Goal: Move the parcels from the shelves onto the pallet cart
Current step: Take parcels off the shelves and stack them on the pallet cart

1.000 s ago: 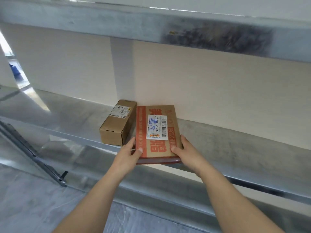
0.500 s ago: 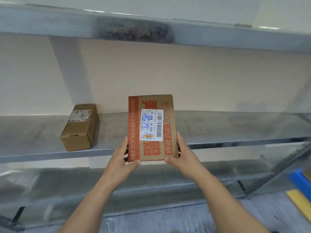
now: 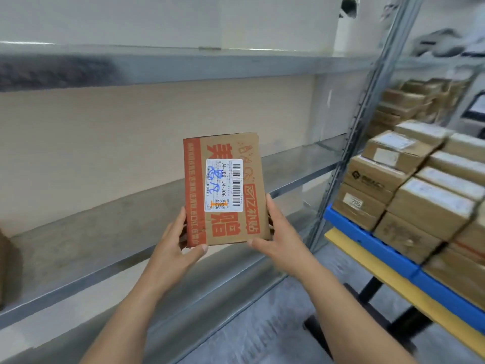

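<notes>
A flat cardboard parcel (image 3: 225,189) with orange print and a white barcode label is in the air in front of the metal shelf (image 3: 110,245). My left hand (image 3: 178,248) grips its lower left corner, thumb on the front. My right hand (image 3: 278,237) holds its lower right edge, fingers along the side. To the right stands the pallet cart (image 3: 380,248) with a blue and yellow deck, stacked with several brown parcels (image 3: 425,185).
A brown box (image 3: 6,269) shows partly at the left edge of the shelf. A grey shelf upright (image 3: 359,122) stands between the shelf bay and the cart. Another shelf board (image 3: 183,64) runs overhead. Grey floor (image 3: 275,324) lies below.
Both hands lifted the orange parcel off the shelf and carried it rightward. The view swung right, so the small brown box slid to the left edge and the loaded cart came into sight.
</notes>
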A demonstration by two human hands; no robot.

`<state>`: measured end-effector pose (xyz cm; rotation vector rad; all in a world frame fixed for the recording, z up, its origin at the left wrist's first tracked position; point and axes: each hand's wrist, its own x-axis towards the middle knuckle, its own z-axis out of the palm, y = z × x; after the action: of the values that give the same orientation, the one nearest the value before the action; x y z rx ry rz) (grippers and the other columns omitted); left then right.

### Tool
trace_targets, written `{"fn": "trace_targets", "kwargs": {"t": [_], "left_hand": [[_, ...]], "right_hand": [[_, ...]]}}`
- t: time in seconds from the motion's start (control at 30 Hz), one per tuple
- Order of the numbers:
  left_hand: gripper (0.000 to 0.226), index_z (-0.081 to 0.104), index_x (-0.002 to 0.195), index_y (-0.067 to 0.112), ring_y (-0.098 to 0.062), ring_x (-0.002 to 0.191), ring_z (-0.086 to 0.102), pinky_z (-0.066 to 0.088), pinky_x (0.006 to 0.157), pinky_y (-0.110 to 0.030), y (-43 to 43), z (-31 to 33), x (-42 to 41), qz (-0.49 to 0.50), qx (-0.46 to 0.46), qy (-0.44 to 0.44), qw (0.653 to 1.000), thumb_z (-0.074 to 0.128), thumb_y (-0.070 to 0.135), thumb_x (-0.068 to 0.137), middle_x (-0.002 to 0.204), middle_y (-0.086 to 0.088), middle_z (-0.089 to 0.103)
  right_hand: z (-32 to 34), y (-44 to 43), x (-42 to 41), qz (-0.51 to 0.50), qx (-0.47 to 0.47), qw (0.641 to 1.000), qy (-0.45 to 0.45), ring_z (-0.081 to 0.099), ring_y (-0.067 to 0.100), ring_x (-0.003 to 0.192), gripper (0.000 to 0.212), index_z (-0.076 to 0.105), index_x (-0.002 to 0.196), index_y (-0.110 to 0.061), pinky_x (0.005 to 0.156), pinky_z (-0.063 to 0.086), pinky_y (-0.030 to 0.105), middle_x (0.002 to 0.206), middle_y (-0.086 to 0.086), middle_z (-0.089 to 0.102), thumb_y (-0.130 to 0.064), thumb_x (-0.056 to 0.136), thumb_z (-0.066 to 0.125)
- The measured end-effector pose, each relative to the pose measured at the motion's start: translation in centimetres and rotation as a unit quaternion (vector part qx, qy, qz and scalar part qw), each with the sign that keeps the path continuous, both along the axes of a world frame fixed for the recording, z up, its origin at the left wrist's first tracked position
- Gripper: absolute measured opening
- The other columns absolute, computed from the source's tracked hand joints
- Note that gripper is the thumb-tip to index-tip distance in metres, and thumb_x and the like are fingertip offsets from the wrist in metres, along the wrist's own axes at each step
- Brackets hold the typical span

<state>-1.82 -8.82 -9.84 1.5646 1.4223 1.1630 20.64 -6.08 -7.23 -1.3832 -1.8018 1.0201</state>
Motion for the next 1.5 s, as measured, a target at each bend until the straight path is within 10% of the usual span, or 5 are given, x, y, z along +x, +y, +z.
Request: {"fn": "trace_targets", "kwargs": {"t": [0.13,0.47,1.0,1.23,1.5], "left_hand": [[0.09,0.021,0.139,0.06,-0.004,0.119,0.053,0.043,0.104,-0.038,2.0,1.2,4.8,-0.042,0.0,0.007,0.999,0.072,0.014,0.081,0.136,0.008,0.048],[0.08,0.024,0.125,0.062,0.024,0.1,0.049,0.037,0.071,0.005,4.8,5.3,18.0,-0.144,0.053,0.017,0.988,0.067,0.007,0.085,0.115,0.037,0.054],[0.079,0.026,0.137,0.059,0.002,0.119,0.05,0.043,0.101,-0.033,8.3,7.8,40.7,-0.306,0.082,0.024,0.948,0.069,0.019,0.084,0.131,0.027,0.05],[0.066,0.027,0.121,0.065,0.021,0.104,0.048,0.04,0.086,-0.013,8.4,9.1,48.1,-0.354,0.075,0.022,0.932,0.067,0.024,0.087,0.101,0.048,0.052],[0.058,0.034,0.13,0.055,0.002,0.116,0.051,0.043,0.096,-0.03,9.8,9.2,54.8,-0.412,0.048,0.041,0.909,0.065,0.032,0.087,0.118,0.028,0.056]], "right_hand": [[0.9,-0.2,5.1,-0.056,0.021,0.998,0.006,0.051,0.0,0.118,0.1,0.004,0.145,-0.057,0.102,0.046,0.038,0.133,-0.016,0.049,-0.024,0.079,0.072],[3.6,-2.2,17.5,-0.176,0.052,0.983,0.027,0.039,-0.03,0.099,0.096,0.005,0.146,-0.052,0.077,0.039,0.006,0.128,-0.03,0.037,-0.021,0.084,0.071],[5.5,-7.1,37.2,-0.352,0.14,0.925,0.017,0.037,-0.029,0.108,0.077,0.018,0.132,-0.067,0.092,0.035,0.013,0.115,-0.052,0.041,-0.03,0.087,0.069],[5.9,-8.4,42.7,-0.418,0.157,0.895,0.021,0.045,-0.022,0.108,0.062,0.027,0.111,-0.077,0.101,0.044,0.033,0.108,-0.05,0.05,-0.035,0.088,0.066],[5.4,-8.3,47.3,-0.484,0.165,0.859,0.04,0.048,-0.019,0.107,0.048,0.038,0.113,-0.065,0.088,0.04,0.015,0.11,-0.04,0.055,-0.032,0.09,0.064]]}}
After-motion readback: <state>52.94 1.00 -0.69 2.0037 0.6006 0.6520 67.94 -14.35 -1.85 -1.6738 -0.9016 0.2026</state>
